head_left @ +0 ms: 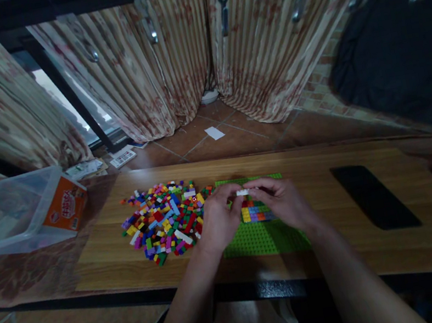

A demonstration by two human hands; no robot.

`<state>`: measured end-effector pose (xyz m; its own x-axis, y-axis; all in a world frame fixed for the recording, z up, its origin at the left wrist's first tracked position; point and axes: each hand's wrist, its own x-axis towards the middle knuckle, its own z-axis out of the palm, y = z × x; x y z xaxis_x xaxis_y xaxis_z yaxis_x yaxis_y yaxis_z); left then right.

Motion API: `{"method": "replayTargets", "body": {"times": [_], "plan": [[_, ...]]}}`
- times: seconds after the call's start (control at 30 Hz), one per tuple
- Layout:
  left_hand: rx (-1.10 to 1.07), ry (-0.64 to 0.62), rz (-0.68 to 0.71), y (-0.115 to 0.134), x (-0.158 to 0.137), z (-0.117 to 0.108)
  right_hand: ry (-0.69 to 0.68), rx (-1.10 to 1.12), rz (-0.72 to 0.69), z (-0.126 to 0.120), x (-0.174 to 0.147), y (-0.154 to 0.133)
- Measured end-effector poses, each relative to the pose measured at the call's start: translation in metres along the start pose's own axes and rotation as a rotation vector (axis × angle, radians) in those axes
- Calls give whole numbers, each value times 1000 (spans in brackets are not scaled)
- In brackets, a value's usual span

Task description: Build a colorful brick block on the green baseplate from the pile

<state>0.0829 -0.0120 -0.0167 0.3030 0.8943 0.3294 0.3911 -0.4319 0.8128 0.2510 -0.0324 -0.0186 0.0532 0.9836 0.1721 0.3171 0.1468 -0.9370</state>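
Observation:
A white toy brick point(242, 193) is pinched between the fingertips of both my hands, above the green baseplate point(261, 240). My left hand point(220, 213) grips its left end and my right hand point(283, 199) its right end. Several coloured bricks point(256, 213), among them yellow, blue, orange and purple, sit in rows on the plate just below my fingers. My hands hide part of these rows and of the plate. Left of my left hand, a large pile of loose mixed bricks point(168, 220) is spread on the wooden tabletop point(102, 254).
At the left end stands a clear plastic bin point(11, 211) with an orange label. A dark flat slab point(374, 195) lies on the table to the right. Beyond the table's far edge are patterned curtains point(173, 63) and a tiled floor point(195, 137) with a white paper point(215, 132).

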Motion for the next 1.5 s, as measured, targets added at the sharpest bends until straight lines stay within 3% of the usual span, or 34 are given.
{"method": "replayTargets", "body": {"times": [0.1,0.23,0.6,0.93,1.5], "plan": [[72,40,-110,-8,2,1,156,-42,44,-7,1,6],[65,1,-249,-17,4,1,287,-159,88,-12,2,8],[-128,-277,-419,-6,0,5,244,-376,47,-9,1,9],[-213,-286,-424,-12,-2,12,211,-441,109,-8,-1,7],[-53,-280,-459,-8,0,15,175,-415,137,-20,-16,8]]}}
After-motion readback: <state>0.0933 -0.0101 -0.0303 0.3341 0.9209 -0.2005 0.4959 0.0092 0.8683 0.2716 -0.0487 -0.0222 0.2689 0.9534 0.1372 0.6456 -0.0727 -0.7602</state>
